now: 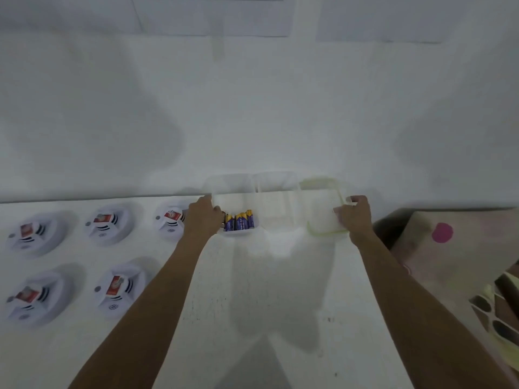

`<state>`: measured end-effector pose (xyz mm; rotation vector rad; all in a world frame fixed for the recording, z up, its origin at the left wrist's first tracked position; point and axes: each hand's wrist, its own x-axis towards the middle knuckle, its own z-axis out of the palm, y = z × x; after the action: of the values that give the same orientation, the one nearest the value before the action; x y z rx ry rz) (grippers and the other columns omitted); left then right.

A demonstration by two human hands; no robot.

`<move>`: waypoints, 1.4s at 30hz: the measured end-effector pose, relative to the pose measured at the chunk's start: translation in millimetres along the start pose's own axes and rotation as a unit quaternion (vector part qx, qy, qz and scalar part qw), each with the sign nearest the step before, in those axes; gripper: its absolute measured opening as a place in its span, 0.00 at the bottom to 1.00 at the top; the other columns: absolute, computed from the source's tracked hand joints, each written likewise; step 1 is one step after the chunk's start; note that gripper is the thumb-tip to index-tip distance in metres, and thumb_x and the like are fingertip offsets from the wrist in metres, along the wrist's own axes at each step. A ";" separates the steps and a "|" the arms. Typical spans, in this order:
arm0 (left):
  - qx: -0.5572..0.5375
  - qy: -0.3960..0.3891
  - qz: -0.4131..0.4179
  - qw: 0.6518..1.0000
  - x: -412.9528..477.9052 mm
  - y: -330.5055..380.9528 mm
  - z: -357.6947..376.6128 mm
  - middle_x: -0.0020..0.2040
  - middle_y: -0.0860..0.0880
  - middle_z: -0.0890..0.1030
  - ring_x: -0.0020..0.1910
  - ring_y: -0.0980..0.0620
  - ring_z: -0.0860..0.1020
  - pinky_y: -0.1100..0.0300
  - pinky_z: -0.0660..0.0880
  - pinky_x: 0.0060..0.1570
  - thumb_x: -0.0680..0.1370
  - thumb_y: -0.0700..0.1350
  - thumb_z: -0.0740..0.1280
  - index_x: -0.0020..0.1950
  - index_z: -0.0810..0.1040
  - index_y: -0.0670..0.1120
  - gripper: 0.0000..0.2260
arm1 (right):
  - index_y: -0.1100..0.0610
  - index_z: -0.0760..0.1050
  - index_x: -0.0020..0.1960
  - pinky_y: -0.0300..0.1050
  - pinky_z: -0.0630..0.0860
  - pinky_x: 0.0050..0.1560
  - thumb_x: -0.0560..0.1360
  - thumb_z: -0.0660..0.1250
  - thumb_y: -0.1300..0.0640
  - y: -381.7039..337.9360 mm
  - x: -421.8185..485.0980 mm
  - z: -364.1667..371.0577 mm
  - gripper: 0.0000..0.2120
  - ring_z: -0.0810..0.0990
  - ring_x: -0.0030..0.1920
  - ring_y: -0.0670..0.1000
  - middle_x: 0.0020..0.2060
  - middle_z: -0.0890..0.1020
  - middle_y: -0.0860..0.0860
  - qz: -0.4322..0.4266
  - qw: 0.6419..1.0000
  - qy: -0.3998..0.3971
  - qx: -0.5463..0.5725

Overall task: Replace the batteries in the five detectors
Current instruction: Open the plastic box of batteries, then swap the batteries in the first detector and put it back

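Several white round detectors lie on the white table at the left, each with a red-and-white label on top; one sits right beside my left hand. Several purple-and-gold batteries stand in a clear plastic box at the table's back edge. My left hand grips that box's left wall. A second clear box stands beside it on the right. My right hand holds a clear lid with a pale green rim, tilted up at the right of the boxes.
A white wall rises directly behind the table. To the right of the table lies a pale cloth with a pink spot, and a cream lattice object is at the far right edge.
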<state>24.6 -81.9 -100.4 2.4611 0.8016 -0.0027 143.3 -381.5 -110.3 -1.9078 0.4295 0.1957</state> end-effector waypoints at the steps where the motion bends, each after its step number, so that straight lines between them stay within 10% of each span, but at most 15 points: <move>1: -0.003 0.001 0.001 1.000 1.7 0.1 0.8 0.58 0.37 0.76 0.56 0.38 0.75 0.49 0.74 0.52 0.78 0.41 0.58 0.64 0.71 0.37 0.16 | 0.59 0.67 0.61 0.43 0.71 0.35 0.73 0.63 0.66 2.1 -0.5 2.4 0.18 0.73 0.38 0.50 0.46 0.75 0.55 -0.013 0.999 0.021 -0.028; 7: 0.001 0.004 -0.002 1.000 1.6 2.6 2.5 0.60 0.37 0.76 0.58 0.39 0.74 0.50 0.72 0.51 0.79 0.42 0.57 0.66 0.70 0.38 0.16 | 0.61 0.70 0.58 0.56 0.76 0.50 0.77 0.59 0.63 16.5 -4.6 13.0 0.10 0.76 0.49 0.60 0.46 0.79 0.59 -0.121 0.954 0.134 -0.239; 22: -0.135 0.030 0.025 0.990 -31.9 -9.7 -20.4 0.59 0.47 0.80 0.54 0.48 0.78 0.53 0.76 0.54 0.79 0.49 0.61 0.68 0.71 0.47 0.18 | 0.59 0.72 0.61 0.47 0.66 0.54 0.76 0.62 0.57 0.7 -35.6 7.8 0.15 0.74 0.56 0.61 0.55 0.77 0.59 -0.240 0.931 0.157 -0.225; 28: -0.140 0.081 0.053 0.985 -59.6 -31.2 -41.7 0.59 0.48 0.80 0.55 0.51 0.78 0.62 0.69 0.53 0.79 0.47 0.63 0.63 0.76 0.45 0.14 | 0.57 0.74 0.58 0.46 0.75 0.51 0.77 0.62 0.59 -24.5 -104.2 26.6 0.10 0.77 0.51 0.53 0.52 0.78 0.51 -0.327 0.937 0.054 -0.106; 33: -0.146 0.088 0.083 0.982 -80.6 -71.4 -62.3 0.60 0.48 0.79 0.57 0.50 0.77 0.60 0.70 0.57 0.78 0.47 0.63 0.61 0.77 0.46 0.13 | 0.54 0.76 0.53 0.27 0.72 0.39 0.78 0.63 0.61 -34.2 -171.6 55.8 0.07 0.77 0.43 0.37 0.46 0.80 0.45 -0.322 0.943 -0.072 -0.045; 42: -0.117 0.085 0.064 0.987 -125.1 -155.2 -96.7 0.62 0.47 0.78 0.61 0.48 0.74 0.58 0.66 0.62 0.79 0.45 0.63 0.62 0.77 0.45 0.13 | 0.52 0.78 0.52 0.39 0.78 0.43 0.77 0.64 0.57 -10.9 -263.6 145.1 0.05 0.80 0.41 0.44 0.43 0.81 0.42 -0.273 0.930 -0.235 -0.070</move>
<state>-178.6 2.8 -75.0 2.3042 0.6695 0.3359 -85.2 -190.5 -66.3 -1.9619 -0.4494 0.3061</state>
